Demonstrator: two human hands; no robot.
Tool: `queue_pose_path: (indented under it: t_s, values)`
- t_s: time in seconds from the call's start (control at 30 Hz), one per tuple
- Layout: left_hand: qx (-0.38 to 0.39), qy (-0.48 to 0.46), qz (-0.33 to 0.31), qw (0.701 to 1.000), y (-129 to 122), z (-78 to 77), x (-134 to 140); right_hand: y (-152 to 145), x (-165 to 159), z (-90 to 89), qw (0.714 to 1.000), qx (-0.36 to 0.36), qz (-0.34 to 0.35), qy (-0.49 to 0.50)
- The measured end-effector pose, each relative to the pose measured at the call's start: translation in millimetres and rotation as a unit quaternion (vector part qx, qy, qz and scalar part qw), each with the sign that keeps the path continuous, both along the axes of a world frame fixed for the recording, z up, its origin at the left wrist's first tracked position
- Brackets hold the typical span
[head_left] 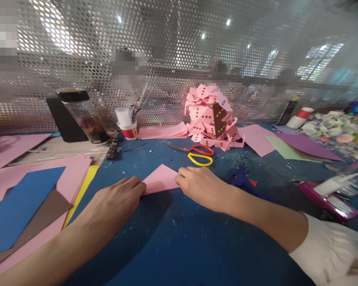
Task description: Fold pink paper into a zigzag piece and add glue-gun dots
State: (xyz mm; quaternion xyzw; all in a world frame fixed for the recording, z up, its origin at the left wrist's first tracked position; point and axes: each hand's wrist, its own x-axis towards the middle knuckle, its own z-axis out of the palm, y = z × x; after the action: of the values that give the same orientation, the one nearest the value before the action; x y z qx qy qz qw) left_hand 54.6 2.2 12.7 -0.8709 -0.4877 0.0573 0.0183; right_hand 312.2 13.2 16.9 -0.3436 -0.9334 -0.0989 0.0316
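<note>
A sheet of pink paper, folded into a triangle with its peak pointing away from me, is held between both hands over the blue table. My left hand grips the left corner with its fingers pressed together. At the right corner, my right hand pinches the paper near the fold. Just beyond it lies a pair of scissors with one red and one yellow handle loop, blades to the left. Behind the scissors stands a pile of folded pink paper pieces with small dark squares on them.
At left are pink sheets, a blue sheet, a drink bottle and a black phone-like slab. A paper cup stands at the back. A purple tape dispenser and coloured sheets are at right. A perforated metal panel rises behind.
</note>
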Motion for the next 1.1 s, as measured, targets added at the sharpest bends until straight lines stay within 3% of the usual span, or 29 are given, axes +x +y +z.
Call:
queue_pose_path:
  t_s: [0.37, 0.9, 1.1]
  values:
    - [0.022, 0.000, -0.005, 1.000, 0.3, -2.2, -1.1, 1.1, -1.4, -3.3, 1.000, -0.007, 0.005, 0.014]
    - [-0.023, -0.146, 0.030, 0.989, 7.3, -1.9, -0.4, 3.3, -9.4, -11.8, 0.985, -0.083, -0.030, 0.148]
    - [-0.013, -0.248, 0.013, 0.969, 9.4, -14.5, 6.0, 5.9, -14.4, -21.2, 0.972, -0.113, -0.068, 0.196]
